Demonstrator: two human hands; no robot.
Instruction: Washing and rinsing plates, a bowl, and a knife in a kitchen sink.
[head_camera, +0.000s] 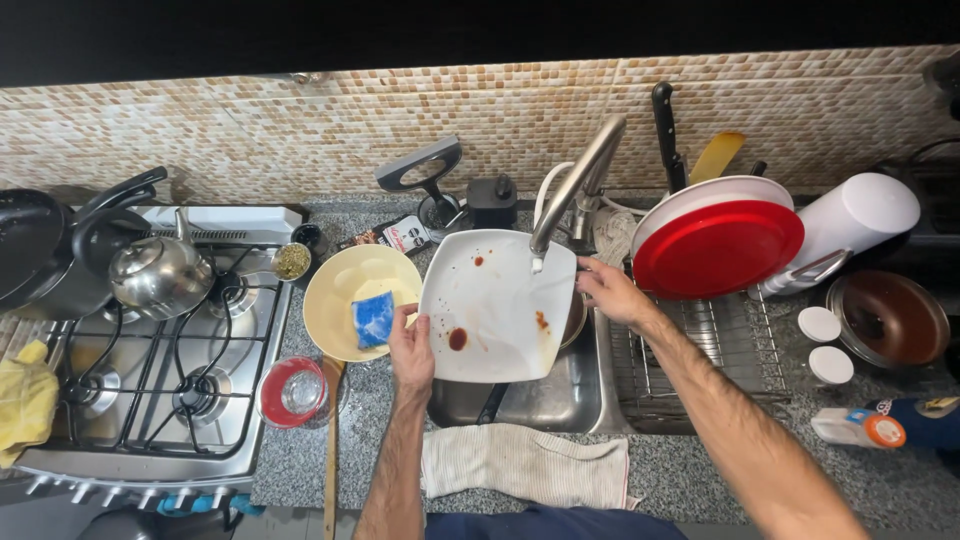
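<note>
I hold a white square plate (500, 310) with red sauce stains over the steel sink (560, 400), under the tap (575, 190). My left hand (410, 350) grips its left edge. My right hand (610, 290) holds its right edge. Just left of the plate sits a yellow bowl (340, 275) with a blue sponge (373, 318) in it.
A gas hob (160, 380) with a steel kettle (160, 275) and a black pan (40, 250) is at the left. A dish rack (690, 360) holds a red plate (715, 250) and knives. A striped cloth (520, 465) lies on the granite counter's front edge, near a red-rimmed glass (292, 392).
</note>
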